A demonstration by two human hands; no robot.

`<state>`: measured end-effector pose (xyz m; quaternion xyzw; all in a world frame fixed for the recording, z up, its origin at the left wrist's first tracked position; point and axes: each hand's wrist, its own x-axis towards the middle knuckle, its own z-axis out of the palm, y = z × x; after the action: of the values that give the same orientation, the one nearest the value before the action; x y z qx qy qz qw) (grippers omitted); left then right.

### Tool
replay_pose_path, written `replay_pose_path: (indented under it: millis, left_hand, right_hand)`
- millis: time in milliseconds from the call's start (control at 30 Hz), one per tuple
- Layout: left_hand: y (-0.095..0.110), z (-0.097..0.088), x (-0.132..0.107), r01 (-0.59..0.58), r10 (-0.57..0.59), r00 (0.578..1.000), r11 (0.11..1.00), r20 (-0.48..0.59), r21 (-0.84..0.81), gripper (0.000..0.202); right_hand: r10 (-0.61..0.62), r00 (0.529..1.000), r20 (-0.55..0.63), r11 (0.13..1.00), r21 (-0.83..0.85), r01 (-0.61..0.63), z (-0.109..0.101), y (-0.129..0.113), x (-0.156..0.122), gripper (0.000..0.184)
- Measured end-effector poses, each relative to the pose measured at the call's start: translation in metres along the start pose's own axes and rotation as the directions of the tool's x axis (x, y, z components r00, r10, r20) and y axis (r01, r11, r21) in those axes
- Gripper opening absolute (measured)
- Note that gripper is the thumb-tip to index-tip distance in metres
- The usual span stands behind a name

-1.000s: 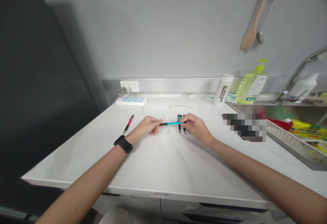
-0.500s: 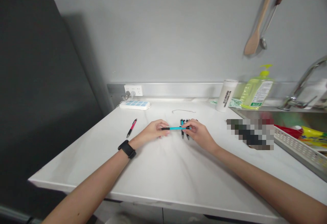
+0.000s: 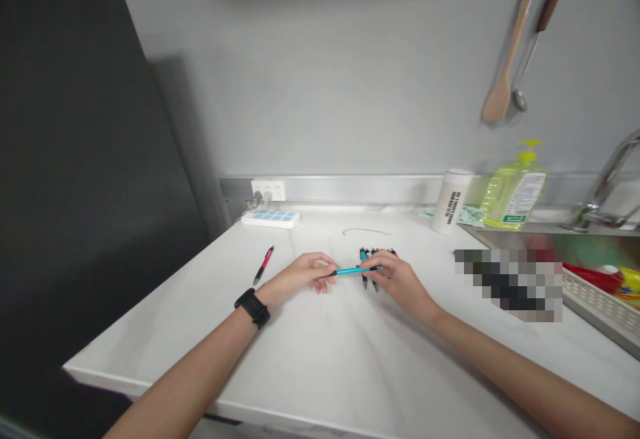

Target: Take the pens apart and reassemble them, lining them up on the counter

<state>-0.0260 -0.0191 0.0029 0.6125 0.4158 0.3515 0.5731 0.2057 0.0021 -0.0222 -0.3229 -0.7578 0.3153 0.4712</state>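
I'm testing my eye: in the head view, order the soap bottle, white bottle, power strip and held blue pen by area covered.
1. Soap bottle
2. White bottle
3. Power strip
4. Blue pen, thin and partly covered

Left forearm [image 3: 195, 362]: bare, rising from bottom left | Left hand [image 3: 305, 271]: below frame center, thumb and fingers curled, pinching | Right forearm [image 3: 515, 359]: bare, slanting from lower right | Right hand [image 3: 397, 280]: right of center, fingertips pinched, pointing left
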Motion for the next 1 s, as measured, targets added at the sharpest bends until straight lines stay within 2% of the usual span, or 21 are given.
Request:
replay_pose_path:
  millis: [100, 267, 433, 600, 700, 800, 900, 967, 1000]
  left_hand:
    - [-0.001, -0.001, 0.000, 0.030, -0.029, 0.999, 0.999, 0.024, -0.029, 0.037]
    - [0.001, 0.001, -0.001, -0.020, 0.019, 1.000, 0.999, -0.019, -0.043, 0.037]
    - [-0.003, -0.005, 0.002, 0.043, -0.040, 0.999, 0.991, 0.028, -0.125, 0.033]
    - [-0.005, -0.012, 0.002, 0.143, -0.135, 0.988, 0.983, 0.074, -0.116, 0.031]
    - [-0.004, -0.012, 0.001, 0.124, -0.117, 0.991, 0.987, 0.070, -0.100, 0.029]
    - [-0.003, -0.011, 0.000, 0.043, -0.043, 0.998, 0.999, 0.043, 0.003, 0.026]
    - [-0.004, -0.014, 0.001, -0.032, 0.040, 0.998, 0.984, -0.042, 0.174, 0.022]
    - [-0.006, -0.018, 0.002, -0.090, 0.139, 0.985, 0.923, -0.105, 0.375, 0.014]
    - [-0.006, -0.020, 0.002, -0.117, 0.200, 0.973, 0.861, -0.118, 0.495, 0.009]
  right_hand:
    - [0.011, 1.000, -0.013, 0.999, 0.036, -0.010, 0.000, 0.002, 0.000, 0.020]
    - [0.027, 0.999, -0.020, 0.999, 0.041, -0.026, -0.001, 0.002, 0.000, 0.023]
    - [0.027, 0.999, -0.016, 0.998, 0.049, -0.027, -0.001, -0.003, 0.000, 0.023]
    - [0.019, 0.998, -0.063, 0.996, 0.089, -0.013, -0.003, -0.005, 0.002, 0.024]
    - [0.026, 0.997, -0.074, 0.997, 0.080, -0.020, -0.004, -0.004, 0.004, 0.026]
    - [0.043, 0.996, -0.073, 0.999, 0.034, -0.041, -0.005, -0.003, 0.004, 0.026]
    - [0.072, 0.995, -0.069, 0.997, 0.006, -0.071, -0.007, 0.001, 0.005, 0.027]
    - [0.099, 0.993, -0.066, 0.995, -0.007, -0.100, -0.010, 0.006, 0.005, 0.028]
    - [0.114, 0.991, -0.065, 0.993, -0.024, -0.115, -0.010, 0.008, 0.005, 0.028]
